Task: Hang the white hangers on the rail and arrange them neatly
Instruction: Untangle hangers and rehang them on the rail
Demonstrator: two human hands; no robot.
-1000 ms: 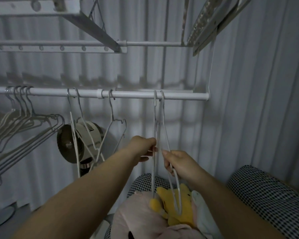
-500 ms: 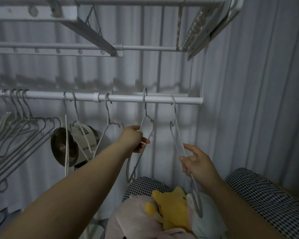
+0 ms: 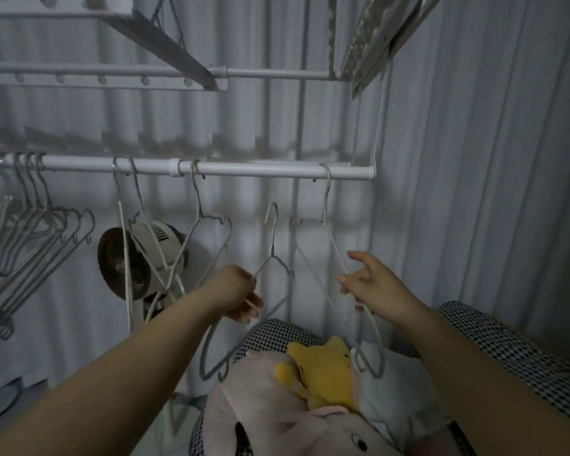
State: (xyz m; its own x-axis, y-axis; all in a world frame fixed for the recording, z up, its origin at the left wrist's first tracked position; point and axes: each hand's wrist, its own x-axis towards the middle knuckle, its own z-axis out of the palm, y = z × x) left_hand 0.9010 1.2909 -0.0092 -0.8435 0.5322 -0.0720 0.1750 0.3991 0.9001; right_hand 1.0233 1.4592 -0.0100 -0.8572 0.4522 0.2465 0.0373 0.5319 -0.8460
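The white rail ran across the middle of the view, and everything else sat around it. Below the rail, clear of it, the left hand gripped one shoulder of a loose white hanger with its fingers curled round the wire; the hook pointed up but stopped short of the rail. Near the rail's right end another white hanger was hooked on. The right hand was at its sloping arm, index finger and thumb spread with the wire running between them. Whether the lower fingers curled round the wire could not be told. Further left along the rail hung a single hanger, then a pair, then a tight bunch of hangers at the far left. A small fan stood behind and below the pair. Under the rail's right half lay a pink plush toy, a yellow plush toy and a checked cushion.
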